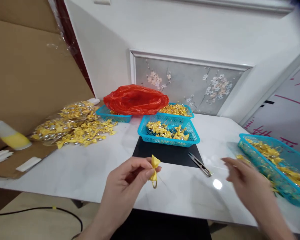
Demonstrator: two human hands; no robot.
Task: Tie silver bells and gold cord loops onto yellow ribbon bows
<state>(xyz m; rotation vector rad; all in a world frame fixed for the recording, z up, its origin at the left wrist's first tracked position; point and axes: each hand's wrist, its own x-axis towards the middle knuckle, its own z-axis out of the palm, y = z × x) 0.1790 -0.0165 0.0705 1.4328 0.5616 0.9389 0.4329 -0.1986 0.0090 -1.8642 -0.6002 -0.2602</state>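
My left hand [130, 178] pinches a small yellow ribbon bow [154, 170] between thumb and fingertips, above the near edge of the white table [90, 166]. My right hand [247, 185] is blurred by motion, fingers spread, and hovers next to the blue basket [272, 176] at the right, which holds yellow ribbon pieces. Small thread snips [200, 164] lie on the table between my hands, partly on a black mat [165, 153].
A blue basket [170, 141] with several yellow bows stands on the mat. Behind it are two more blue baskets, one under a red plastic bag [135, 99]. A heap of bagged yellow bows [72, 128] lies at the left beside cardboard [27, 73] and a yellow-white roll [10, 135].
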